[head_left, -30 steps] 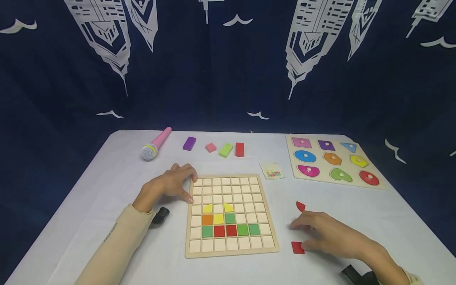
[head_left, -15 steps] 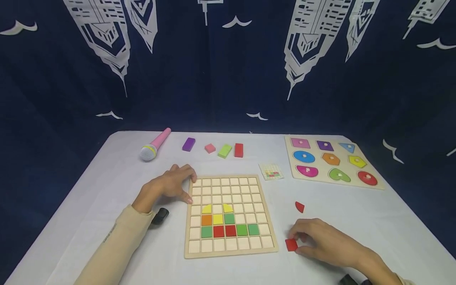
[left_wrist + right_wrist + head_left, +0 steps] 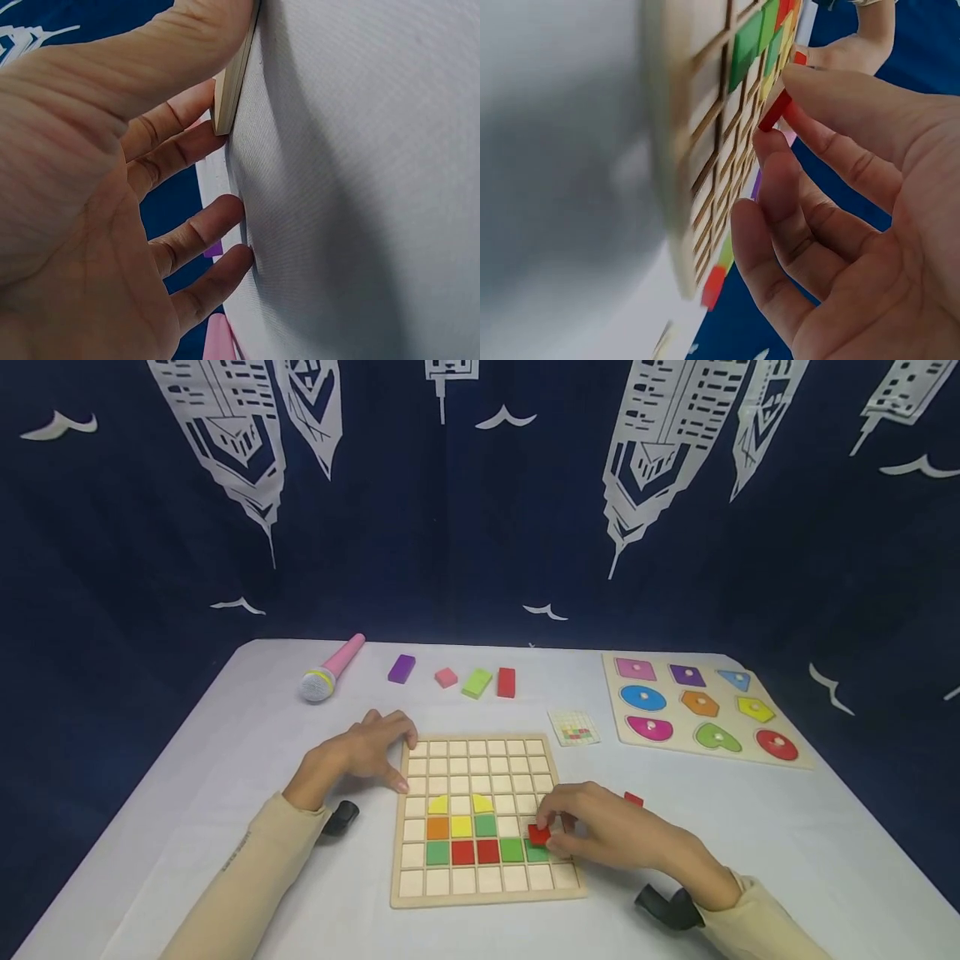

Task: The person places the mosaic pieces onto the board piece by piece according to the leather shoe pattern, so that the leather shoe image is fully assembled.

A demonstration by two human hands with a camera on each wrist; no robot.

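A wooden grid board [image 3: 450, 901] lies on the white table, with several coloured tiles set in its lower left part, among them a green tile [image 3: 512, 850] and an orange tile [image 3: 437, 828]. My left hand [image 3: 365, 749] rests at the board's left side, thumb on the left edge and fingertips by the far left corner, fingers spread. Between thumb and fingers my right hand [image 3: 611, 827] pinches a red square tile [image 3: 775, 109], tilted over the right part of the board. In the head view the tile overlaps the row above the rightmost green tile [image 3: 537, 852].
Partly behind my right hand lies a red quarter-round tile [image 3: 633, 798]. A small pattern card [image 3: 573, 727] sits beyond the board, with a shape puzzle [image 3: 712, 756] at the far right. Several blocks, such as the purple block [image 3: 402, 668], and a toy microphone [image 3: 330, 671] stand at the back.
My right hand has picked up the red square tile from the table right of the board and carried it left over the board. The left hand keeps its place.
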